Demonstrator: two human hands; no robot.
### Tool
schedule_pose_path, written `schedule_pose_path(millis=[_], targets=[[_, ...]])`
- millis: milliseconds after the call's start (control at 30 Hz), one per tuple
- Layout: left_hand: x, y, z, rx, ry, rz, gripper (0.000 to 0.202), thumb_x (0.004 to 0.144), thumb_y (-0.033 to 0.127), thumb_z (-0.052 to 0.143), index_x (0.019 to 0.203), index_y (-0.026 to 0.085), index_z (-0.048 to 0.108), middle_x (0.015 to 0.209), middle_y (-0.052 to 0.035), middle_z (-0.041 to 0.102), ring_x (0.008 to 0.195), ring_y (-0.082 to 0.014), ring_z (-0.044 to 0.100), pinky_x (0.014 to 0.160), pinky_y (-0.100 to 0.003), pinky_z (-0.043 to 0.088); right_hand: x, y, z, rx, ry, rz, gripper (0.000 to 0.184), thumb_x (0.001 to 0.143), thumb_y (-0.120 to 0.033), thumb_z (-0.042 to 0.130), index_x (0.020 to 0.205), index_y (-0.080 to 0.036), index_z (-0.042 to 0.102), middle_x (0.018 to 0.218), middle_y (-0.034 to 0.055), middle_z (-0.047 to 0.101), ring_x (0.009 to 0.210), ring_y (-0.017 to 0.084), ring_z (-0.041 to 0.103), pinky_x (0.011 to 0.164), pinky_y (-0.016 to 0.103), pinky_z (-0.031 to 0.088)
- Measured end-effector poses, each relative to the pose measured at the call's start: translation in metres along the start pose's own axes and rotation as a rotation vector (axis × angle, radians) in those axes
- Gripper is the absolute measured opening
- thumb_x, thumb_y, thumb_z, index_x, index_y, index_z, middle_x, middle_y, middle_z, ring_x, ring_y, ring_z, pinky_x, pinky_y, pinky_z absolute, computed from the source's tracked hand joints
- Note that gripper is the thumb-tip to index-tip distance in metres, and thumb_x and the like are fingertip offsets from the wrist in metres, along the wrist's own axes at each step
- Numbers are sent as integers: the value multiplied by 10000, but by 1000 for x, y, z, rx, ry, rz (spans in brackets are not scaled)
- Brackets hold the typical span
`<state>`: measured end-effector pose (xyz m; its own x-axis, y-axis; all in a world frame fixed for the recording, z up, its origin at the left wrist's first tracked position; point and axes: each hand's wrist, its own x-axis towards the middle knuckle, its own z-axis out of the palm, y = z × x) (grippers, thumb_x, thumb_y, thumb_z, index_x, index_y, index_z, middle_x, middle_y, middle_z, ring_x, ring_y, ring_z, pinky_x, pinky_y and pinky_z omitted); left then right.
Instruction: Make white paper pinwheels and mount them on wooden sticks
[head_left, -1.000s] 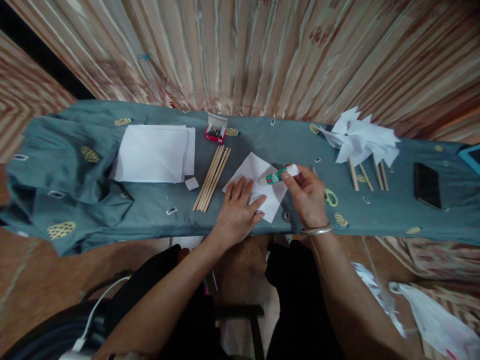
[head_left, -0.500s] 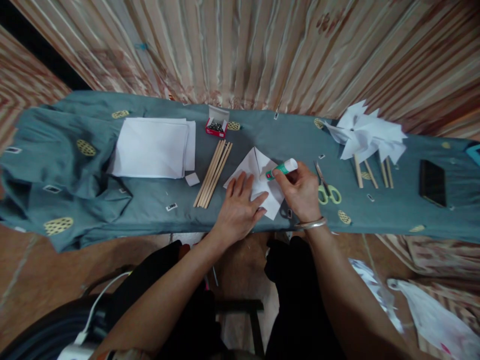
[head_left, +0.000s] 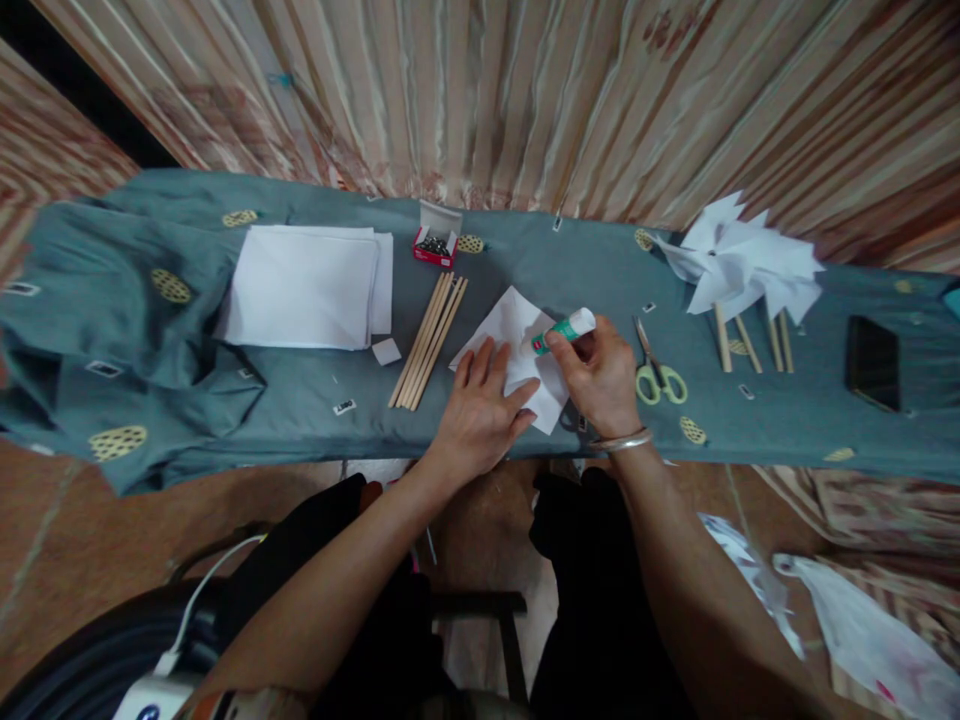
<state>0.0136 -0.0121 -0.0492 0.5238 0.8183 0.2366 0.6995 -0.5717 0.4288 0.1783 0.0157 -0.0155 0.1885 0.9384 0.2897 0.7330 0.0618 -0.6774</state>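
Observation:
A square of white paper lies turned cornerwise on the cloth in front of me. My left hand rests flat on its lower left part, fingers spread. In my right hand is a green and white glue stick, tilted, with its lower end at the middle of the paper; whether the tip touches is hard to see. Left of the paper lie several wooden sticks. To the right of my right hand are scissors with pale green handles.
A stack of white paper and a small white block lie to the left. Behind the sticks stands an open red box of small metal pieces. Paper pinwheels on sticks and a dark phone are at right.
The glue stick has shifted slightly over the paper, and a dark crease line near the paper's top corner no longer shows. My left hand stays in place. The whole view has shifted a little.

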Motion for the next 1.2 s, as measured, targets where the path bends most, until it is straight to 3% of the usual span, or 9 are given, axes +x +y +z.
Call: schedule_pose_path(millis=[167,533,1200], targets=[[0,1,0,44,-5,-4,407,870,361,634,1265,263,614,1486,-170,428,1425,-382,302,1114,-604,278,1,-2,2,-14,-29,-27,282,840,-480,608,830,-207,536,670,-5,636,595,183,603,576,300,410],[0,0,0,37,-5,4,399,868,366,635,1256,274,614,1483,-143,435,1427,-379,290,1109,-616,272,0,-12,0,-70,-124,-89,252,849,-447,593,885,-206,532,728,24,686,645,201,644,609,307,436],[0,-1,2,41,2,6,400,868,369,632,1252,257,620,1473,-148,445,1423,-379,298,1111,-609,272,-1,-8,-5,-116,-232,-284,253,906,-446,535,980,-205,551,802,53,663,739,229,645,665,344,487]])
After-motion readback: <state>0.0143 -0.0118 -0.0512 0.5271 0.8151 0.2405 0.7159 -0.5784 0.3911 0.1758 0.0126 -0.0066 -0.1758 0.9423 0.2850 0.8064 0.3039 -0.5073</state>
